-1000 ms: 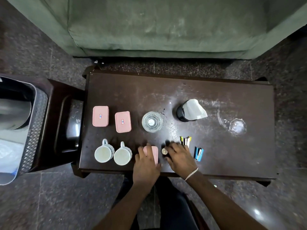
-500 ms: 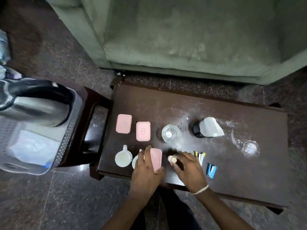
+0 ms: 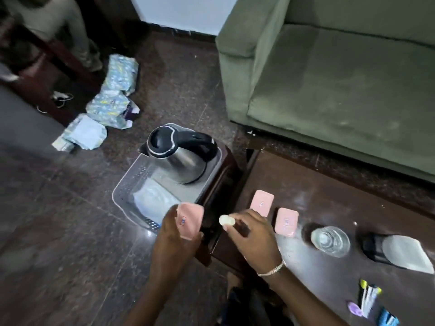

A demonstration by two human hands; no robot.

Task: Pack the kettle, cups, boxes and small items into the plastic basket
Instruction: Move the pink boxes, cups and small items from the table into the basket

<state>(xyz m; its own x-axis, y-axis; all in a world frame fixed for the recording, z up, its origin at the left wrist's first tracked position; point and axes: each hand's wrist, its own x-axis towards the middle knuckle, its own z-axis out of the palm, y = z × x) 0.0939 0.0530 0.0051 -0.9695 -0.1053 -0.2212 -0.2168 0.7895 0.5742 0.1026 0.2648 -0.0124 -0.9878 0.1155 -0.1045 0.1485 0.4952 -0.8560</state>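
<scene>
A steel kettle (image 3: 181, 156) with a black lid stands in the clear plastic basket (image 3: 122, 184) on a dark side stool. My left hand (image 3: 174, 241) grips a pink box (image 3: 189, 220) and holds it over the basket's near right corner. My right hand (image 3: 251, 234) pinches a small cream round item (image 3: 226, 220) just right of that box. Two more pink boxes (image 3: 261, 203) (image 3: 286, 221) lie on the brown table (image 3: 329, 208). The cups are hidden behind my hands.
A glass (image 3: 330, 241), a black holder with white tissue (image 3: 397, 254), pens (image 3: 369, 300) and a blue clip (image 3: 388, 320) sit on the table. A green sofa (image 3: 341, 78) stands behind. Printed packets (image 3: 110, 102) lie on the floor. A person's legs (image 3: 58, 27) show at top left.
Both hands lifted off the table and swung left, carrying the pink box and the small round item toward the basket. The view turned left.
</scene>
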